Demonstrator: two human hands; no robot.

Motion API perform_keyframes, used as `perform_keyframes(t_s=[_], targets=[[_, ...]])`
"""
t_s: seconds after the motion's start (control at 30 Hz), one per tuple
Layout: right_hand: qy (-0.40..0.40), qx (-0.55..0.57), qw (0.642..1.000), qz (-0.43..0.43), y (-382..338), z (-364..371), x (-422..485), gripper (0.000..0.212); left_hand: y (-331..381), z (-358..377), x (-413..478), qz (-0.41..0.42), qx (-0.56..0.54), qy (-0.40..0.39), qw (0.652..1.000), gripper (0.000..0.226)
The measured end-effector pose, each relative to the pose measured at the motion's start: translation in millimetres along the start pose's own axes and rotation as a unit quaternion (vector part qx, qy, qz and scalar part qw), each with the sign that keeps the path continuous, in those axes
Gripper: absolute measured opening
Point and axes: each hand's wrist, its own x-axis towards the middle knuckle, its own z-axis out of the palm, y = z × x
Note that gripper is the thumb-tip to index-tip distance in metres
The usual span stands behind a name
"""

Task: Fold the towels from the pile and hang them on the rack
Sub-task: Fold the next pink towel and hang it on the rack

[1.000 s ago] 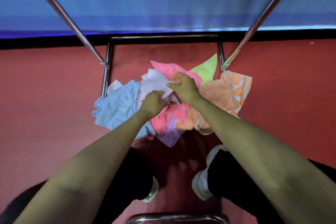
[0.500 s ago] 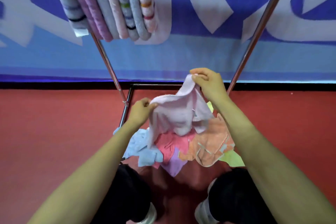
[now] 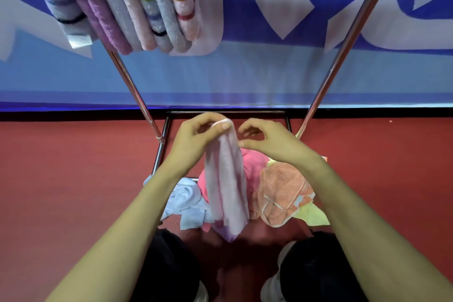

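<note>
Spread between both hands a moment ago, the pink towel (image 3: 226, 184) now hangs pinched in the left hand (image 3: 196, 140) (right hand (image 3: 274, 142) loosely curled, empty), still unfolded.

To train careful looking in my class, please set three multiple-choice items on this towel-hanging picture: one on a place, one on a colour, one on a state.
1. Where does the pile of towels lie?
A on a table
B on the red floor at the foot of the rack
C in a basket

2. What colour is the lifted towel?
A pale pink
B green
C black

3. How is that towel held?
A spread flat by both hands
B draped over the rack
C hanging from a pinch of the left hand

Answers:
1. B, the pile rests on red floor between the rack's legs.
2. A, its cloth is pale pink.
3. C, the left hand's fingers pinch its top and it hangs down.
</note>
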Motion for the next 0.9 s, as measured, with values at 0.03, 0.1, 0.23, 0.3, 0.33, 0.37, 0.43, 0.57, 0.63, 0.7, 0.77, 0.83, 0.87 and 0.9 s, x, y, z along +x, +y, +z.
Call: perform_keyframes(t_s=[0.03, 0.1, 0.23, 0.3, 0.33, 0.37, 0.43, 0.57, 0.63, 0.7, 0.77, 0.83, 0.87, 0.9], targets=[[-0.013, 0.041, 0.999, -0.012, 0.5, -0.2, 0.2, 0.032, 1.2, -0.5, -1.1, -0.002, -0.006, -0.004, 1.0, 0.005], [-0.029, 0.072, 0.996, -0.043, -3.0, 2.9, 0.5, 0.033, 0.6, 1.0, -2.9, -0.007, -0.001, -0.016, 1.0, 0.005], [0.013, 0.056, 0.995, -0.076, -9.7, 4.5, 3.0, 0.007, -7.1, 4.1, -2.0, -0.013, 0.011, -0.036, 0.999, 0.009], [0.057, 0.107, 0.991, -0.063, -9.0, -1.3, 3.2, 0.011, -15.0, 0.9, 1.9, -0.034, 0.05, -0.045, 0.997, 0.01], [0.087, 0.138, 0.985, -0.05, -8.5, -5.6, 2.4, 0.013, -20.8, -2.4, 4.3, -0.049, 0.108, -0.059, 0.991, 0.014], [0.12, 0.162, 0.979, -0.038, -7.0, -10.1, 1.4, 0.015, -28.0, -6.6, 6.5, -0.067, 0.179, -0.078, 0.978, 0.02], [0.175, 0.181, 0.967, -0.028, -2.3, -19.3, -0.9, 0.016, -43.3, -15.6, 10.7, -0.115, 0.308, -0.117, 0.937, 0.036], [0.202, 0.141, 0.969, 0.019, 11.9, -28.8, -3.8, 0.009, -65.7, -24.6, 12.1, -0.19, 0.362, -0.115, 0.905, 0.04], [0.174, 0.049, 0.982, 0.059, 22.7, -28.8, -1.7, 0.006, -65.2, -22.3, 13.6, -0.159, 0.335, -0.069, 0.926, 0.034], [0.112, -0.055, 0.988, 0.089, 28.8, -23.0, -1.4, 0.023, -57.6, -15.8, 16.1, -0.103, 0.242, -0.03, 0.964, 0.024], [0.056, -0.079, 0.992, 0.075, 26.9, -16.8, -2.0, 0.048, -46.2, -4.5, 16.6, -0.061, 0.186, -0.041, 0.98, 0.012], [-0.001, -0.037, 0.999, 0.037, 21.2, -12.2, -1.4, 0.049, -39.3, 8.3, 14.4, -0.046, 0.179, -0.076, 0.98, 0.008], [-0.028, -0.016, 0.999, 0.028, 19.0, -10.8, -0.9, 0.042, -36.2, 13.7, 13.1, -0.047, 0.17, -0.087, 0.98, 0.008], [-0.046, 0.001, 0.999, 0.021, 18.0, -9.8, -0.5, 0.034, -34.6, 16.8, 12.6, -0.048, 0.157, -0.089, 0.982, 0.008]])
